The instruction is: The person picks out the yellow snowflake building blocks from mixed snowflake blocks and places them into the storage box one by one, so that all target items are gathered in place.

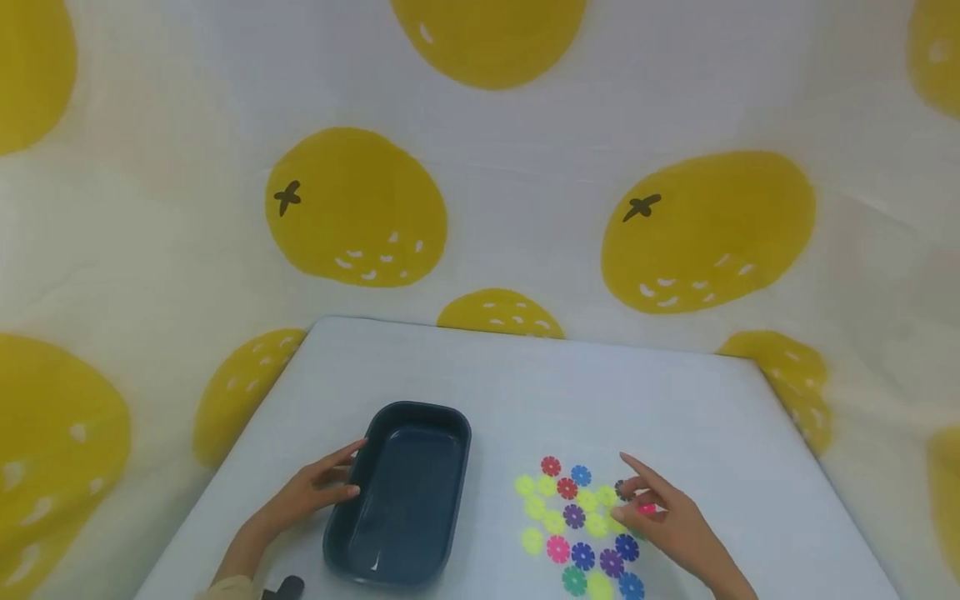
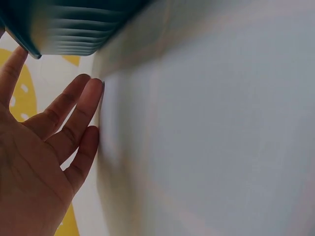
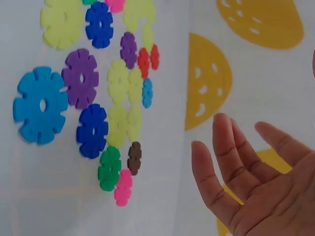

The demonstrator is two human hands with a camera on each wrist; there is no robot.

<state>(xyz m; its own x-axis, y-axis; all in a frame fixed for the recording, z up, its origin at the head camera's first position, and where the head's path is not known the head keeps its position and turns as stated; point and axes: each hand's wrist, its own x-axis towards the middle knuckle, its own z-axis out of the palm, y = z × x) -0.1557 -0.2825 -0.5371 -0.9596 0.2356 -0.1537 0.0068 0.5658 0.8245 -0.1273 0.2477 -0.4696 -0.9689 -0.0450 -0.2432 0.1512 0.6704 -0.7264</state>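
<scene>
A dark blue rectangular tray (image 1: 405, 504) stands on the table, left of the middle in the head view. At its left edge my left hand (image 1: 311, 485) touches the rim with fingertips and thumb. The left wrist view shows that hand (image 2: 47, 147) with fingers loosely extended below the tray's ridged wall (image 2: 83, 29). Notched plastic discs in several colours, such as a purple disc (image 1: 574, 516) and a red disc (image 1: 551, 466), lie flat to the right. Over their right side my right hand (image 1: 667, 512) hovers, fingers relaxed and apart, holding nothing; it hides some discs.
The white tabletop (image 1: 570, 392) ends at a hanging cloth (image 1: 525, 192) printed with yellow fruit. A small black object (image 1: 287, 588) shows beside the left forearm at the bottom edge. In the right wrist view a light blue disc (image 3: 29, 108) lies nearest.
</scene>
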